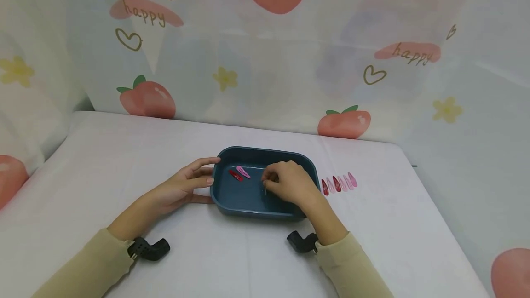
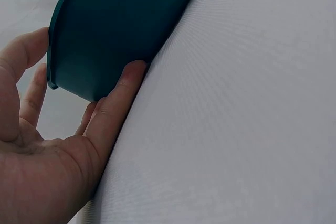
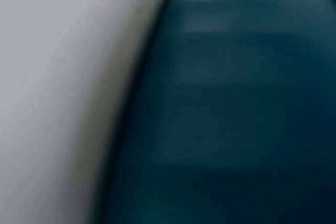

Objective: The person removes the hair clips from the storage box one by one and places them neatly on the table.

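Note:
A dark blue-green tray [image 1: 248,214] stands on the white-covered table. At its left end, my left hand [image 1: 186,185] touches the rim and outer wall with spread, mostly straight fingers; the left wrist view shows the same fingertips against the tray wall [image 2: 100,40]. Inside lie a red hair clip [image 1: 236,175] and a pink hair clip [image 1: 243,172]. My right hand [image 1: 290,180] reaches into the tray's right half, thumb and fingers pinching a thin, pale, shiny piece that looks like a hair clip [image 1: 266,191], mostly hidden. The right wrist view shows only blurred tray wall [image 3: 226,103].
Right of the tray, several red and pink hair clips [image 1: 339,183] lie in a slanted row on the table [image 1: 186,252]. A printed cloth [image 1: 273,59] hangs behind the table. Black wrist devices [image 1: 151,249] sit at both sleeves.

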### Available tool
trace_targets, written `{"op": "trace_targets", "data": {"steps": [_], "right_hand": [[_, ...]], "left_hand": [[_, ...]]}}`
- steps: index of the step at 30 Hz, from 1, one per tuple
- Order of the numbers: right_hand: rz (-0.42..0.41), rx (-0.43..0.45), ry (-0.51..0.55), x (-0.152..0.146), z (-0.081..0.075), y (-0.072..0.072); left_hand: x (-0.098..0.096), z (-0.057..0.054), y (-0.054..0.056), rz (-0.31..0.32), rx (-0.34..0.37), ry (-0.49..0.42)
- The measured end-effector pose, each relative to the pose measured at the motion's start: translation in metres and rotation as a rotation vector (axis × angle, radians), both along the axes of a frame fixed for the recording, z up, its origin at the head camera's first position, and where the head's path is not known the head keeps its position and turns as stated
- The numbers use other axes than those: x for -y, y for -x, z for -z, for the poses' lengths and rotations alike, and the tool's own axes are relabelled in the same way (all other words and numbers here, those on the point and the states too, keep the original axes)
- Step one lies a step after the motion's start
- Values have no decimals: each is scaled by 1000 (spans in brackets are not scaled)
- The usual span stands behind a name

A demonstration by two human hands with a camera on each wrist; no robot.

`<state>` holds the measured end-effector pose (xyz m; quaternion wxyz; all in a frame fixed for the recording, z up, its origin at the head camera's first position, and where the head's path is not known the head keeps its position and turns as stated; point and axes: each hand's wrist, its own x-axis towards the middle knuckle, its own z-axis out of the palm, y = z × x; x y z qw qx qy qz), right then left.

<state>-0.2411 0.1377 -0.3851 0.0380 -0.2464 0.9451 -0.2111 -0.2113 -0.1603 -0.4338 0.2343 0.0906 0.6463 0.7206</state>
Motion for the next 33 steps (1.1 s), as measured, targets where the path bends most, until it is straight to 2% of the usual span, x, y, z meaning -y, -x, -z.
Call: {"op": "trace_targets", "data": {"steps": [9, 17, 25, 33], "right_hand": [[-19, 10, 109, -4, -2, 4], [-10, 11, 119, -5, 1, 6], [3, 91, 73, -7, 4, 7], [-44, 9, 93, -12, 5, 9]], "left_hand": [[3, 0, -1, 5, -1, -8], [1, -1, -1, 3, 0, -2], [0, -2, -1, 4, 1, -2], [0, 0, -1, 11, -2, -7]]}}
